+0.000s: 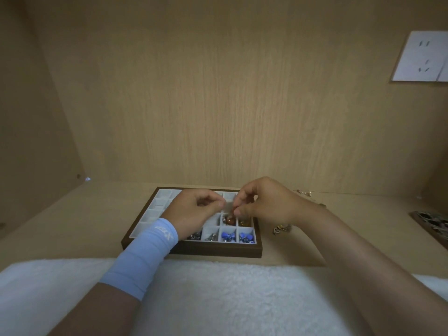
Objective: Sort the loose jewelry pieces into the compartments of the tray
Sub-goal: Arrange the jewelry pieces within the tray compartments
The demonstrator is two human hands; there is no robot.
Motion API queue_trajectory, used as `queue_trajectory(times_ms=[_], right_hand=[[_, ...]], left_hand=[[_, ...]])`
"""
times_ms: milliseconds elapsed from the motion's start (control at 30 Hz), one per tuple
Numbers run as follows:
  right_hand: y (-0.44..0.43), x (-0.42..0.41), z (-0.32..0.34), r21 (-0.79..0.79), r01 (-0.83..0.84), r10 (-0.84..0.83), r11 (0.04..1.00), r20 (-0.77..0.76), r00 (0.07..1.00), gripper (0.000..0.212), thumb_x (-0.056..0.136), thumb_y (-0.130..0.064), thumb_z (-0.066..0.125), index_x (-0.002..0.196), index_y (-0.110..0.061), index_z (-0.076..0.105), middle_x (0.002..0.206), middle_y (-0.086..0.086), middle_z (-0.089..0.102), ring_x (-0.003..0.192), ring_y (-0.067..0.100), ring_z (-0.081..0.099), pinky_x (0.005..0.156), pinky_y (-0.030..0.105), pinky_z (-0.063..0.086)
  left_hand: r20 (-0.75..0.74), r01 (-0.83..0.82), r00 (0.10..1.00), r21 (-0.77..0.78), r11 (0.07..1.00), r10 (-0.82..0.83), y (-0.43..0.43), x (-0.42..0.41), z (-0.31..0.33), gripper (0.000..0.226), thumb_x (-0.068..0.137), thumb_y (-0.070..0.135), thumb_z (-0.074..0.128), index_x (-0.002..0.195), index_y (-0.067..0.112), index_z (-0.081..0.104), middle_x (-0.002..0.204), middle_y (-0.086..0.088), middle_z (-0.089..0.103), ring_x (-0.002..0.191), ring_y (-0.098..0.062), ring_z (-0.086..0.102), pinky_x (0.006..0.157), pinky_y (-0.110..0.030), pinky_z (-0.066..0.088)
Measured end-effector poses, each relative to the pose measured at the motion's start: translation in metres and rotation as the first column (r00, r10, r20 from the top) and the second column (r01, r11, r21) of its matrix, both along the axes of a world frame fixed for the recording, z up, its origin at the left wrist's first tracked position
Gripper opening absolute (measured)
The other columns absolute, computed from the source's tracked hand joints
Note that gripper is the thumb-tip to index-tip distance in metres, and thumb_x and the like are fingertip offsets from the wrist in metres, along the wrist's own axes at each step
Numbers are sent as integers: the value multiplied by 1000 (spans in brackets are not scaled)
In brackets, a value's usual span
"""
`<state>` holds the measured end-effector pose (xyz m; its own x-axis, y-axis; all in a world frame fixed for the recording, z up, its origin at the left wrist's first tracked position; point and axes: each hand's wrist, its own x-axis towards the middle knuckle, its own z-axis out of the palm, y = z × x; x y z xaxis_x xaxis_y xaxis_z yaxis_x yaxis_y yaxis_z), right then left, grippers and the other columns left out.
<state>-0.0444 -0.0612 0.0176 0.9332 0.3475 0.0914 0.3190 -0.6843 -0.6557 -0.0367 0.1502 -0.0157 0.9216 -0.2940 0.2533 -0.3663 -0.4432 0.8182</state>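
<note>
The tray (218, 252) is lying on the surface (339, 226) straight ahead, a dark wooden frame around white compartments. Much of its middle is being hidden by the two hands, so the contents there cannot be made out. In the near row, silver bits (212, 237) are sitting beside two compartments of blue pieces (229, 236), and reddish-brown beads (230, 220) are showing one row back; all are blurred and hard to identify. The far-left compartments are looking bare.

Above the tray's right half, the left hand (194, 212) and the right hand (264, 202) are meeting fingertip to fingertip, each pinching thumb against forefinger on a small piece (229, 207) too tiny and smeared to name. A pale blue sleeve (148, 255) is covering the left wrist.

Loose jewelry (281, 229) is lying on the surface just right of the tray, partly behind the right forearm. A second dark tray (434, 224) is being cut off by the right edge. A white fleecy cloth (218, 299) is filling the foreground.
</note>
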Motion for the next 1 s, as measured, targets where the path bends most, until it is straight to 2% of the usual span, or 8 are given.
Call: queue_trajectory(times_ms=[67, 267, 467, 600, 667, 833, 900, 1000], right_hand=[[4, 0, -5, -79, -9, 8, 997, -11, 1000, 7, 82, -23, 81, 83, -29, 77, 79, -15, 73, 72, -8, 64, 61, 7, 43], [10, 1, -12, -187, -4, 17, 982, 70, 997, 6, 82, -28, 80, 88, -26, 80, 85, -13, 74, 82, 0, 66, 75, 23, 53], [14, 2, -22, -147, 20, -5, 989, 102, 995, 6, 79, -34, 82, 85, -31, 80, 78, -19, 74, 77, -4, 66, 76, 30, 58], [10, 3, -22, -141, 39, -32, 989, 54, 998, 10, 82, -45, 77, 80, -35, 80, 75, -17, 74, 75, 5, 69, 74, 39, 59], [9, 5, -22, -145, 32, -24, 989, 52, 998, 7, 82, -41, 77, 80, -35, 80, 74, -19, 74, 75, 3, 68, 74, 37, 59], [12, 3, -27, -156, 33, -13, 987, 126, 992, 5, 81, -28, 79, 79, -32, 79, 73, -22, 72, 73, -5, 64, 68, 21, 52], [11, 2, -24, -158, -1, 14, 988, 81, 997, 7, 85, -26, 76, 81, -30, 80, 75, -22, 73, 74, -5, 65, 68, 18, 51], [-1, 4, -9, -74, 4, -2, 997, 19, 1000, 11, 90, -24, 71, 84, -26, 80, 77, -21, 73, 77, -8, 65, 69, 12, 47]], left_hand=[[17, -36, 999, 31, 999, 36, 9, 2, 0, 11, 89, 24, 68, 93, 33, 74, 91, 18, 73, 87, 7, 64, 80, -13, 47], [96, -44, 995, 228, 973, 22, 13, 4, -6, 15, 90, 25, 66, 93, 39, 72, 91, 21, 69, 88, 3, 62, 80, -16, 48], [189, -41, 982, 315, 948, -20, 9, 3, -8, 12, 89, 30, 64, 90, 39, 72, 89, 20, 67, 88, -1, 59, 82, -27, 52], [219, -47, 975, 358, 933, -34, 4, 2, -10, 13, 91, 31, 61, 92, 41, 69, 89, 15, 66, 90, -5, 54, 84, -32, 50], [239, -45, 970, 366, 930, -47, 3, 1, -11, 12, 91, 31, 61, 92, 41, 69, 87, 17, 65, 90, -5, 52, 83, -32, 50], [260, -35, 963, 362, 932, -65, 0, -2, -12, 11, 89, 30, 63, 91, 39, 68, 85, 19, 61, 91, -5, 50, 84, -33, 49], [268, -32, 961, 361, 932, -71, -2, -3, -11, 10, 89, 31, 63, 91, 39, 67, 86, 19, 61, 92, -5, 50, 84, -32, 49], [290, -24, 953, 353, 935, -85, -4, -4, -11, 9, 89, 33, 62, 92, 36, 70, 90, 19, 61, 96, -4, 49, 85, -29, 47]])
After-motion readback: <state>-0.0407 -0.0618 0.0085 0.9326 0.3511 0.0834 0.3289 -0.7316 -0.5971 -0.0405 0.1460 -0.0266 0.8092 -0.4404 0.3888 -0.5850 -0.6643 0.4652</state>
